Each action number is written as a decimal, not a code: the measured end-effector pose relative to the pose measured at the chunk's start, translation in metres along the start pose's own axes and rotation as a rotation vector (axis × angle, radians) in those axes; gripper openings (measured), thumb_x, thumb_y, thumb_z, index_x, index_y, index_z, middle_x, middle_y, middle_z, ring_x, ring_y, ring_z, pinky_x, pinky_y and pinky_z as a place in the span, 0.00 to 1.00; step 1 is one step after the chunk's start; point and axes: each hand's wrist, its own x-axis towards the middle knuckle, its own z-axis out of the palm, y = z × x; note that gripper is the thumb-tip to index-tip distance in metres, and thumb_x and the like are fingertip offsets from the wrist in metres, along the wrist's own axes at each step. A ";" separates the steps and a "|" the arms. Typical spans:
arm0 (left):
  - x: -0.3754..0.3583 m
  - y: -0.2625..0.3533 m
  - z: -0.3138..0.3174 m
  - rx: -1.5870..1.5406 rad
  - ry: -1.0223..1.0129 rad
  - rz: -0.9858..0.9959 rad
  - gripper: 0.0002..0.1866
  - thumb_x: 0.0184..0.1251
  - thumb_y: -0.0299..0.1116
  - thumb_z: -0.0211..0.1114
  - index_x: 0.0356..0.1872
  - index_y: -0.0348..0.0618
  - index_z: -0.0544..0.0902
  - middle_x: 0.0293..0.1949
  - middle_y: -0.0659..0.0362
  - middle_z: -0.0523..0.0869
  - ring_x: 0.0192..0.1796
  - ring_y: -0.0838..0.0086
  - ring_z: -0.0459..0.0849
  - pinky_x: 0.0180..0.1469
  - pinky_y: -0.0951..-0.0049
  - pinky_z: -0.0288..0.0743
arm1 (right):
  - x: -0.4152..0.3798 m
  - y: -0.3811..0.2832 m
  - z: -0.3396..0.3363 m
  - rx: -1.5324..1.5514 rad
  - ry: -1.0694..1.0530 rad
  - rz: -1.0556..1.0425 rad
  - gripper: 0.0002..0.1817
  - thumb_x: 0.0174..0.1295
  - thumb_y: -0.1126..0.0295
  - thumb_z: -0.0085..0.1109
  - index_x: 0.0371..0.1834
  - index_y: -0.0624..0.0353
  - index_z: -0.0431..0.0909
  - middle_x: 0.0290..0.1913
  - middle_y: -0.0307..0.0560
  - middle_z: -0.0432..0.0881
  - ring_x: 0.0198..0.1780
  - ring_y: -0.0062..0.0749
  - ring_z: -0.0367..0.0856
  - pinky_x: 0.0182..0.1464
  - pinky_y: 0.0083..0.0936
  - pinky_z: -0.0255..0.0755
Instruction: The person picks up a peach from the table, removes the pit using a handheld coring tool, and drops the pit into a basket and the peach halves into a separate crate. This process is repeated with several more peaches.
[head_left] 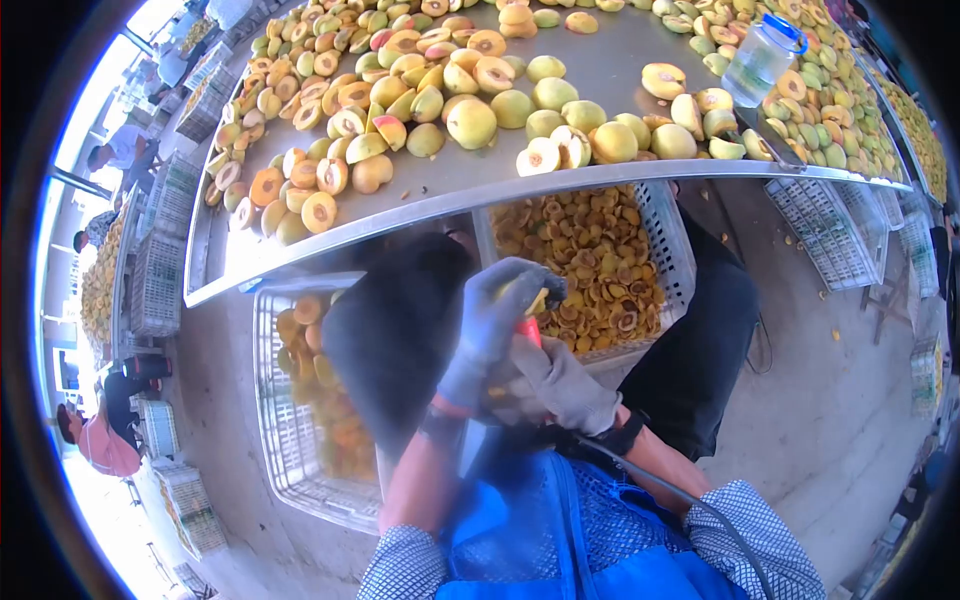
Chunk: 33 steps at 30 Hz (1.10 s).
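Note:
My left hand (493,310), in a grey glove with dark fingertips, is closed around a yellow piece of peach (538,301), mostly hidden by the fingers. Just below it, my right hand (572,388), in a pale grey glove, grips a small red-handled tool (529,331) whose working end I cannot make out. The two hands are close together above my lap. A dark cord (690,498) runs along my right forearm to the wrist. Beyond them, a white crate (682,250) holds many small peach pieces.
A metal table (580,60) carries piles of whole and halved peaches (471,123), a water bottle (760,65) with a blue lid and a dark flat bar (770,138). Another crate (285,440) of peaches stands at left. Stacked crates (825,230) stand right; other people work far left.

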 end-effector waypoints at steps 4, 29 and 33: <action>0.018 -0.011 -0.013 -0.253 -0.144 -0.085 0.18 0.69 0.40 0.59 0.39 0.29 0.82 0.36 0.50 0.86 0.39 0.69 0.84 0.46 0.71 0.77 | 0.017 0.001 -0.008 -0.179 -0.040 -0.209 0.20 0.72 0.48 0.48 0.31 0.51 0.67 0.16 0.27 0.59 0.12 0.13 0.53 0.15 0.17 0.47; 0.025 -0.012 -0.014 -0.415 -0.416 -0.204 0.19 0.64 0.43 0.66 0.40 0.32 0.80 0.35 0.50 0.85 0.37 0.70 0.84 0.41 0.70 0.80 | 0.002 -0.004 -0.024 0.443 -0.393 0.124 0.18 0.71 0.48 0.46 0.29 0.47 0.69 0.15 0.26 0.59 0.13 0.16 0.56 0.15 0.19 0.49; 0.020 -0.014 -0.009 -0.278 -0.303 -0.168 0.19 0.64 0.42 0.65 0.39 0.32 0.80 0.34 0.50 0.85 0.36 0.68 0.85 0.39 0.71 0.80 | 0.002 -0.007 -0.017 0.432 -0.363 0.129 0.20 0.70 0.44 0.47 0.31 0.48 0.68 0.15 0.26 0.57 0.12 0.15 0.53 0.15 0.17 0.49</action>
